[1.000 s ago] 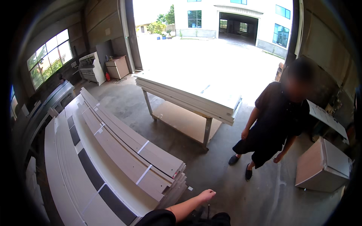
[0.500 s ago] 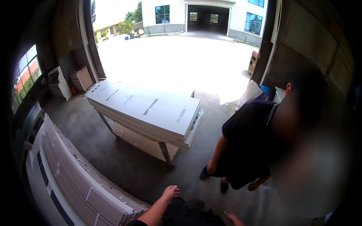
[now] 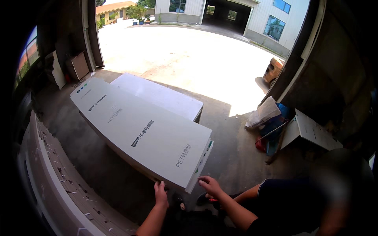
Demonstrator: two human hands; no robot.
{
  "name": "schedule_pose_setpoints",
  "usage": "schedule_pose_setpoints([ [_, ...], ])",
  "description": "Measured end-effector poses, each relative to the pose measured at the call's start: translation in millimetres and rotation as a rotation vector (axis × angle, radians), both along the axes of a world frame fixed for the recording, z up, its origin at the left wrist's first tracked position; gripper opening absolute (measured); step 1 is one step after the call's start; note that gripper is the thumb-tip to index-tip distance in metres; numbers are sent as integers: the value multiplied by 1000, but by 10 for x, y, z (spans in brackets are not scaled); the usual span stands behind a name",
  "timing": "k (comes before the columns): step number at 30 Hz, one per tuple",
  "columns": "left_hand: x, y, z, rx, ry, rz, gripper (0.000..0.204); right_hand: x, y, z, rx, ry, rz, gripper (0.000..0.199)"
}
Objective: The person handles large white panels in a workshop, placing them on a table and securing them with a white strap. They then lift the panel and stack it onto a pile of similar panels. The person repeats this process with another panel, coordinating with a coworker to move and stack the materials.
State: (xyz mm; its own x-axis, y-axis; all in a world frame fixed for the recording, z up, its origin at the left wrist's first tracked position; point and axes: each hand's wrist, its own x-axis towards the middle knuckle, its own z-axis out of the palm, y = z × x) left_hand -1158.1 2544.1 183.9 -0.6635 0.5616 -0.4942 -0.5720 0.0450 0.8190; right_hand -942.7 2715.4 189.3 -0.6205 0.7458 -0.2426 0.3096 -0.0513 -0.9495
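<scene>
A stack of long white boards (image 3: pixel 149 133) with dark printing lies in front of me, its near end close to my body. My left hand (image 3: pixel 160 196) is at the near long edge of the stack, fingertips against the edge and partly hidden by it. By the near right corner is my right hand (image 3: pixel 210 186), its fingers bent and apart beside the boards' end; I cannot tell whether they touch. Close on my right a person in a dark shirt (image 3: pixel 283 200) bends low, one forearm (image 3: pixel 252 192) reaching in behind my right arm.
Beyond the stack is another white flat surface (image 3: pixel 165 96). Upright boards (image 3: pixel 59 177) line the left side. Bags and tools (image 3: pixel 271 122) and a leaning white panel (image 3: pixel 315 131) stand on the right. A wide doorway opens onto a bright yard (image 3: pixel 185 51).
I have come closer to the stack, and both my hands have moved up to its near end. The other person has bent down on the right.
</scene>
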Motion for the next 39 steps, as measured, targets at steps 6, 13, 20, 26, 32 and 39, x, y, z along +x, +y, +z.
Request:
schedule_pose_setpoints([
  [6, -96, 545, -183, -44, 94, 81, 68, -595, 1460, 273, 278, 14, -175, 28],
  [13, 85, 694, -262, -175, 91, 272, 68, -1386, 3001, 311, 890, -317, 171, 44],
  [20, 374, 1100, 42, -531, 419, 512, 73, -1986, 3632, -6, 292, -534, 695, 57],
  [26, 471, 1095, -576, -685, 548, 518, 86, -1868, 3663, -323, 181, -369, 672, 63],
  [32, 628, 929, -775, -569, 735, 488, 88, -1662, 3652, -168, 421, -459, 670, 53],
  [39, 1094, 1048, -170, -855, 845, 468, 85, -1041, 3863, -583, 278, -438, 581, 48],
])
